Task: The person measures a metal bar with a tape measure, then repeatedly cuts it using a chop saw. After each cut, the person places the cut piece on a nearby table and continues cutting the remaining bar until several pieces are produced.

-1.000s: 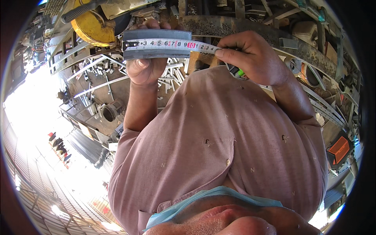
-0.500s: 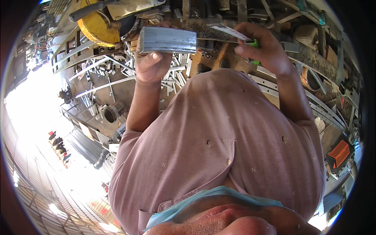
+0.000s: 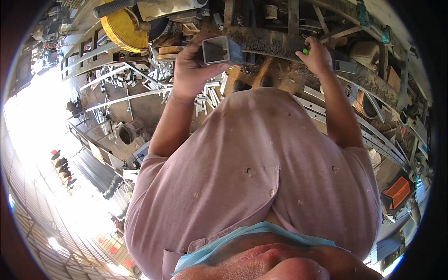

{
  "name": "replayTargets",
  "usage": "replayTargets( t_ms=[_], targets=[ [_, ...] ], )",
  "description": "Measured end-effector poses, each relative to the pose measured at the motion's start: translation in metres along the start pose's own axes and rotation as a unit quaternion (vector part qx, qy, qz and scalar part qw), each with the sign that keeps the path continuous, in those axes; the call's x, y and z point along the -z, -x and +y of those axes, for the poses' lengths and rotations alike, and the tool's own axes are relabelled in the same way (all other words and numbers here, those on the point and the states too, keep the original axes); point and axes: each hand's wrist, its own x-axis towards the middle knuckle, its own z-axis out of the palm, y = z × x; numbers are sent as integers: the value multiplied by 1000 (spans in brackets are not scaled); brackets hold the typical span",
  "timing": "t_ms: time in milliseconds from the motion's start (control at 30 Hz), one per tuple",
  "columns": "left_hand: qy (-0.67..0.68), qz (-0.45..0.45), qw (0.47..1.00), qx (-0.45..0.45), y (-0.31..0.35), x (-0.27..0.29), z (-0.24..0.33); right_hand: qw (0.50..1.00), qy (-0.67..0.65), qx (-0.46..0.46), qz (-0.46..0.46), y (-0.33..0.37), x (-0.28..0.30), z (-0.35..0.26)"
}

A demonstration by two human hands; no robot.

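Note:
A short piece of square metal tube [image 3: 223, 51] is in my left hand [image 3: 191, 70], gripped between thumb and fingers. One hollow end of it now faces up toward me, and its grey outer side shows on the right. My right hand [image 3: 318, 58] is closed around a tool with a green grip [image 3: 305, 50]. Only bits of that tool show between the thumb and fingers, so its kind cannot be made out. The right hand is apart from the tube, over a dark, pitted steel bar [image 3: 266, 43] of the workbench.
Beyond my left hand stands a cut-off saw with a yellow guard [image 3: 122, 32]. Many short metal offcuts [image 3: 207, 100] litter the floor at lower left. Long perforated metal strips [image 3: 312, 107] lie to the right. An orange and black case [image 3: 398, 192] sits farther right.
My left hand has moved right and turned the tube so that its hollow end shows. My right hand has turned, and the tool's long light part no longer shows.

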Motion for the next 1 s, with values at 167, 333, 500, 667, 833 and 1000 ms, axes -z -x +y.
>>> replayTargets(
  t_ms=[167, 333, 500, 667, 833, 1000],
  targets=[
    [-217, -2, 973, -71, -6, -11, -2, 995, 36, -4, 90, -1, -2, 1],
    [-418, -38, 896, -145, -12, -15, -1, 975, 120, 23, 183, 19, 26, -24],
    [-461, -69, 858, -217, -16, -25, -3, 803, -568, 57, -174, 59, 50, -86],
    [-457, -82, 820, -334, -23, -37, -6, 624, -713, 97, -304, 66, 59, -126],
    [-460, -95, 802, -369, -19, -36, -1, 643, -713, 140, -243, 68, 57, -137],
    [-471, -60, 798, -371, -13, -31, -1, 655, -686, 210, -237, 64, 66, -139]
  ],
)
